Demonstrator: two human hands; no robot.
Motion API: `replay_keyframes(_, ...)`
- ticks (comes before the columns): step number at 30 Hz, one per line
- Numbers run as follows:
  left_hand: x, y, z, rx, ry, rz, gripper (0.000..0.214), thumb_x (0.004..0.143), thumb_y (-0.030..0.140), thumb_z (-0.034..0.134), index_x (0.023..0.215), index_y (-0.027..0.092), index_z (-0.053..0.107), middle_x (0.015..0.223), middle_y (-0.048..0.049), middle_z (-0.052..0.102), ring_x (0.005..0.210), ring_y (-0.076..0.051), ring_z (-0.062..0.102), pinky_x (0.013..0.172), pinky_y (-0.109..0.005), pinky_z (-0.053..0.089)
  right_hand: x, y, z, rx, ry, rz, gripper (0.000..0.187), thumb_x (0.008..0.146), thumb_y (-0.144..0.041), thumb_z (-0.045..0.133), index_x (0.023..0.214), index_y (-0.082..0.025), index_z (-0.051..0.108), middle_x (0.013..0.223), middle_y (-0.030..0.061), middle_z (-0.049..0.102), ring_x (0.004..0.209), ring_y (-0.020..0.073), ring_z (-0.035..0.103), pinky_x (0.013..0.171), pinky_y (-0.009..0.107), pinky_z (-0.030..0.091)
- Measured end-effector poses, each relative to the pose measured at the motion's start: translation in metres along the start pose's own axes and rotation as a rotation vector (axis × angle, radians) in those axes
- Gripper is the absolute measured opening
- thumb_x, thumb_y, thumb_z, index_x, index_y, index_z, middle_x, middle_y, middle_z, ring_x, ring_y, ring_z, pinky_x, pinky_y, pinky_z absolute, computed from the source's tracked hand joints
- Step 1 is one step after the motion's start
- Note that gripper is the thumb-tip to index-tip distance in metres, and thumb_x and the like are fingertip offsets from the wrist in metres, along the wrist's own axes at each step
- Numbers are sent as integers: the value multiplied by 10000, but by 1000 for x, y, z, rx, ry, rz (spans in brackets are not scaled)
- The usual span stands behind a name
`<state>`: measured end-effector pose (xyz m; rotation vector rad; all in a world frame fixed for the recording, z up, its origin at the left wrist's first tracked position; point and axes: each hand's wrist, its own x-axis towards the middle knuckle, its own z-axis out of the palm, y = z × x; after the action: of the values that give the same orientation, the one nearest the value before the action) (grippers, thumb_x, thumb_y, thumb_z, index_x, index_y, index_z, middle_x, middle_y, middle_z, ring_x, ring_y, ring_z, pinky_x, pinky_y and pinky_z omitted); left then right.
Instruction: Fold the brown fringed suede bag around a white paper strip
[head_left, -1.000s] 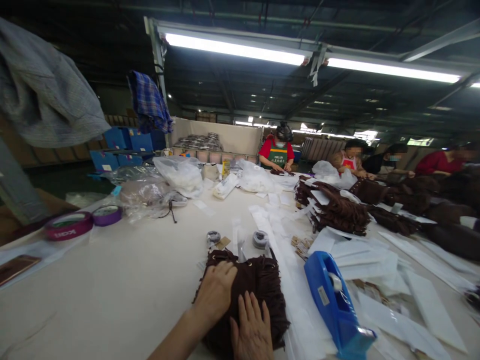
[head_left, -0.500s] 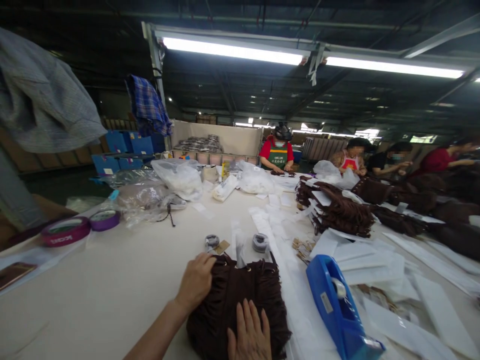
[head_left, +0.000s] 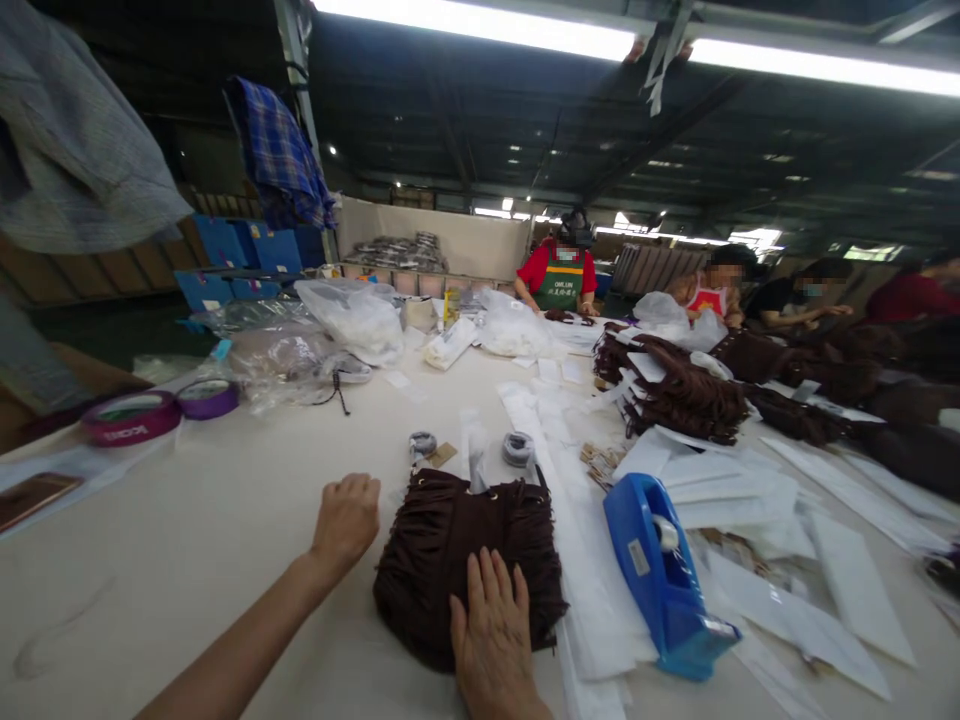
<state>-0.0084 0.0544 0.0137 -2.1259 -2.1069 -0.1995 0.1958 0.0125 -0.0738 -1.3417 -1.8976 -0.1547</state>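
A dark brown gathered bag [head_left: 427, 545] with metal eyelets along its top lies flat on the table in front of me. My right hand [head_left: 495, 620] rests palm down on its front, fingers stretched out. To the left of the bag, apart from it, is my left hand [head_left: 349, 515], its fingers curled closed; whatever they may hold is hidden. Just beyond the bag's top edge are two grey wrapped coils [head_left: 517, 449] and a small brown tag [head_left: 442, 455]. White paper strips run along the bag's right side.
A blue tape dispenser [head_left: 649, 560] stands to the right, near loose white sheets [head_left: 720, 490] and a stack of brown fringed pieces [head_left: 675, 390]. Tape rolls [head_left: 131, 418], a phone [head_left: 34, 497] and clear plastic bags [head_left: 352, 320] are leftward. Several co-workers [head_left: 559, 280] sit across the table.
My left hand has come off the bag's upper left edge and moved left, its fingers closed. My right hand stays flat on the bag. The view has tilted downward.
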Motion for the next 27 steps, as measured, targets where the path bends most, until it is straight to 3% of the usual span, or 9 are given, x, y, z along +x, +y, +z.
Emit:
replay_keyframes(3,-27,25,10,-295,-141,300,402,858,243,429,1259,254,459,1376,-63,409,1316,-245,264,1088,-480,166,2,2,-6,-46,-130,-37,409,908,-353,370,1167,-123,587,1226,116,572,1162,256,495,1042,455,244)
replay_keyframes(5,-35,31,19,-637,-258,310,449,833,295,474,1280,277,439,1405,-44,370,1332,-265,229,1102,-523,87,4,6,-12,-58,-241,-57,430,908,-379,377,1192,-118,568,1249,122,550,1182,270,479,1034,477,270)
replay_keyframes(8,-36,11,23,-885,-247,175,501,830,371,460,1304,217,411,1420,-73,341,1325,-252,250,1107,-470,155,14,13,-27,-28,-454,-102,496,896,-462,392,1263,-148,505,1316,106,485,1232,278,428,1024,499,310)
replay_keyframes(10,-41,-10,21,-975,-181,90,642,766,419,547,1332,183,358,1437,-89,305,1324,-250,249,1098,-420,212,22,19,-38,11,-612,-159,625,834,-546,467,1325,-162,426,1372,105,407,1269,300,373,1019,524,321)
replay_keyframes(12,-52,-20,22,-1081,-147,15,748,654,401,664,1311,178,383,1393,-96,380,1271,-262,346,1053,-385,311,31,25,-44,32,-739,-189,690,784,-512,551,1356,-168,374,1395,107,363,1285,310,342,1018,532,324)
replay_keyframes(15,-68,-8,34,-1248,-106,-94,626,623,299,663,1209,178,480,1199,-79,574,1073,-238,542,918,-329,446,39,32,-43,60,-836,-158,541,822,-300,499,1341,-183,400,1381,85,391,1281,262,360,1034,482,329)
replay_keyframes(18,-71,16,51,-1378,-6,-243,489,614,244,632,1087,169,537,1019,-70,651,945,-234,599,841,-327,477,46,36,-40,131,-868,-109,478,849,-269,427,1317,-171,440,1354,85,430,1267,241,385,1044,456,326)
replay_keyframes(21,-66,30,59,-1481,89,-367,423,547,228,671,952,174,560,916,-53,663,876,-231,608,794,-319,479,54,35,-42,233,-873,-60,482,839,-323,446,1292,-158,475,1325,94,467,1252,246,406,1049,442,322)
replay_keyframes(27,-56,39,55,-1610,212,-553,335,501,262,692,781,175,530,728,23,608,701,-153,576,654,-247,451,64,38,-51,376,-872,-57,456,830,-362,480,1254,-197,520,1300,74,496,1236,230,425,1040,402,339)
